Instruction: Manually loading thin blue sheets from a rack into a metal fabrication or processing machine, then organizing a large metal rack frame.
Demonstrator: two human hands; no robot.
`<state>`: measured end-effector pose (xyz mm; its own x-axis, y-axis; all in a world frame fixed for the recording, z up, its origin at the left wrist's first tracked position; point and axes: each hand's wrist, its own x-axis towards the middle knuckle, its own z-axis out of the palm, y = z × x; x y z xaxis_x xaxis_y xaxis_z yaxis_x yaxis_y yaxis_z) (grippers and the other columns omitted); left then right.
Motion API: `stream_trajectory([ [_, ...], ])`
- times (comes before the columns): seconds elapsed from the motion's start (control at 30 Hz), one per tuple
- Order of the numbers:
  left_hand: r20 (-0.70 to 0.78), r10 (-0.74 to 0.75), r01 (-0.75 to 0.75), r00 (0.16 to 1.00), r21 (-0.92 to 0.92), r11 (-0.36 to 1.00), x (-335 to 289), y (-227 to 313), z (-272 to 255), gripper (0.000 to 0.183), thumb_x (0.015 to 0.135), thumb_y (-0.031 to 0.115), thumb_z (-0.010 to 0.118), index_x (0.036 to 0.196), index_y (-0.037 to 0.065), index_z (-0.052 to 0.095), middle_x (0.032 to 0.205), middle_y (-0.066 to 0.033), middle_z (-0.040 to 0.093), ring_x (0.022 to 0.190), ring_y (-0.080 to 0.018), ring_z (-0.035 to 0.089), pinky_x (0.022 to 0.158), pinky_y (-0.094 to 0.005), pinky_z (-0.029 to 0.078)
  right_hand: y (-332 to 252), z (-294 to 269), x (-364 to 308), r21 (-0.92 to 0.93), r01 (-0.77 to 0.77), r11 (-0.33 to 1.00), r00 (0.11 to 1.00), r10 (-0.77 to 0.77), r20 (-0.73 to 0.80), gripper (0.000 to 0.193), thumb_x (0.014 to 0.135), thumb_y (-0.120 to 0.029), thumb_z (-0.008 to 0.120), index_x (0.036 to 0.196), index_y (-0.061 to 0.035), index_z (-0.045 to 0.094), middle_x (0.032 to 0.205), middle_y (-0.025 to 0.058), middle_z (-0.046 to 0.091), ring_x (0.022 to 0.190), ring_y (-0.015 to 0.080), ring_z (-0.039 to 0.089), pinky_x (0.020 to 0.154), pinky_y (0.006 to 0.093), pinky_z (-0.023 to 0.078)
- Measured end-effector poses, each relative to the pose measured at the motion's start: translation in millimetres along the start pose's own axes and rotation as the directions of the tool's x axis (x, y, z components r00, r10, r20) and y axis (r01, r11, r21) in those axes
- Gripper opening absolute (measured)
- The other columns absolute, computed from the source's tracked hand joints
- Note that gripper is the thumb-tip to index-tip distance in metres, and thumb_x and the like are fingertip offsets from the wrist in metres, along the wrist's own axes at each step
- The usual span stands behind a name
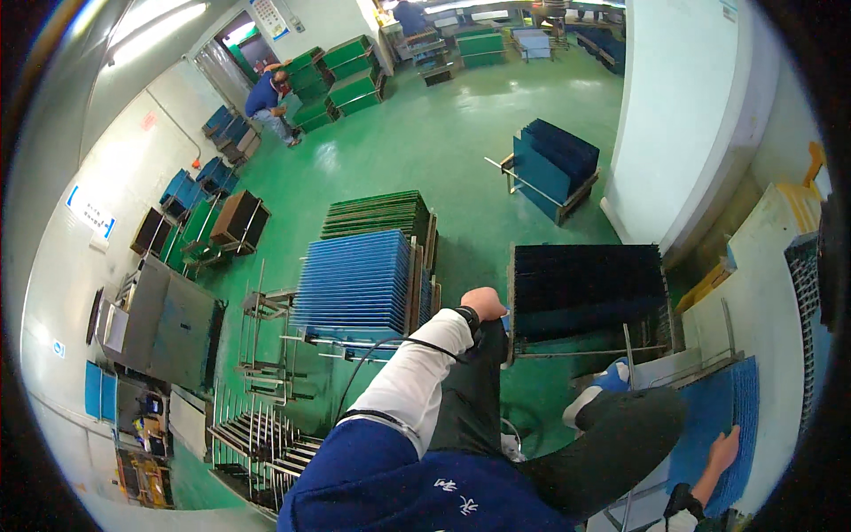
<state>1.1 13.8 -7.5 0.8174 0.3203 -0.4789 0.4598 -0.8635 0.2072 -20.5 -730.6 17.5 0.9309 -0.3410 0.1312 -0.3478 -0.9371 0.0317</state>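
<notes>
Touching the blue panels (709, 412) at the near right is my right hand (723, 449), fingers up by the corrugated-looking side of the stack. Honestly can't tell if that grip is pinching one sheet or just lying against a bunch. My guess is the edges are the handiest bit to get hold of. The left hand (483, 303) is curled over by the left knee (489, 341), just beside the rack of dark panels (589, 288). Its fingertips are turned away from me, so no idea whether that grip is clenched or around something; maybe it's only there for balance.

Over on the left, the bright blue panels (350, 279) stand in a spaced row, I'd guess so the faces don't rub and each one lifts out alone. Same idea, probably, for the green panels (377, 213) on their far side.

Annoying bits: the dark ones blur into near black, the right sleeve (683, 514) is cut off low down, and the right thigh (612, 443) blocks some of the near-right stuff.
</notes>
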Motion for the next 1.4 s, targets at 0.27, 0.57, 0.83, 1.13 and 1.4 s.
stream_trajectory([
  [0.27, 0.009, 0.017, -0.016, 1.000, -0.009, 1.000, 6.0, -10.2, 5.1, 0.048, 0.073, 0.044, 0.062, 0.097, 0.003, 0.070, 0.104, -0.0191, 0.067, 0.098, -0.0351, 0.063, 0.085, -0.0418, 0.050, 5.3, 0.9, 9.8, 0.037, 0.021, 0.999, 1.000, -0.021, -0.009, 0.044, 0.085, -0.012, 0.062, 0.125, 0.0032, 0.052, 0.124, 0.0210, 0.057, 0.115, 0.0357, 0.053, 0.096, 0.0405, 0.042],
  [0.57, -0.002, 0.022, -0.022, 1.000, -0.006, 1.000, 7.5, -3.1, 2.5, 0.047, 0.072, 0.043, 0.061, 0.095, 0.003, 0.070, 0.102, -0.0196, 0.067, 0.096, -0.0354, 0.063, 0.082, -0.0416, 0.051, 18.0, 6.1, 13.2, 0.019, 0.042, 0.999, 0.999, -0.042, -0.019, 0.043, 0.083, -0.013, 0.064, 0.123, 0.0007, 0.055, 0.116, 0.0212, 0.060, 0.106, 0.0361, 0.057, 0.091, 0.0415, 0.045],
  [0.83, -0.025, 0.037, -0.037, 0.999, -0.019, 0.999, 3.8, -1.3, 1.2, 0.046, 0.072, 0.042, 0.061, 0.095, 0.003, 0.070, 0.101, -0.0197, 0.067, 0.096, -0.0357, 0.063, 0.082, -0.0418, 0.051, 22.4, 15.3, 12.6, 0.004, 0.050, 0.999, 0.999, -0.050, -0.015, 0.042, 0.088, -0.018, 0.059, 0.124, 0.0019, 0.054, 0.123, 0.0209, 0.058, 0.113, 0.0367, 0.054, 0.094, 0.0419, 0.043],
  [1.13, 0.016, -0.006, 0.006, 1.000, 0.004, 1.000, -2.4, -1.6, -1.9, 0.041, 0.075, 0.037, 0.063, 0.098, 0.004, 0.071, 0.104, -0.0178, 0.067, 0.098, -0.0340, 0.064, 0.084, -0.0406, 0.051, -18.0, -8.3, -9.9, -0.018, -0.017, 1.000, 0.999, 0.017, -0.028, 0.045, 0.091, -0.022, 0.055, 0.128, 0.0029, 0.051, 0.124, 0.0219, 0.057, 0.112, 0.0372, 0.055, 0.093, 0.0421, 0.043],
  [1.4, -0.005, 0.009, -0.009, 1.000, -0.013, 1.000, -1.1, -1.2, -1.1, 0.039, 0.073, 0.034, 0.062, 0.096, 0.004, 0.071, 0.103, -0.0189, 0.067, 0.098, -0.0343, 0.064, 0.084, -0.0400, 0.050, -5.9, 11.0, -6.1, -0.013, 0.024, 1.000, 0.994, -0.026, -0.104, 0.045, 0.092, -0.025, 0.054, 0.126, 0.0044, 0.051, 0.124, 0.0220, 0.057, 0.111, 0.0372, 0.055, 0.093, 0.0410, 0.044],
])
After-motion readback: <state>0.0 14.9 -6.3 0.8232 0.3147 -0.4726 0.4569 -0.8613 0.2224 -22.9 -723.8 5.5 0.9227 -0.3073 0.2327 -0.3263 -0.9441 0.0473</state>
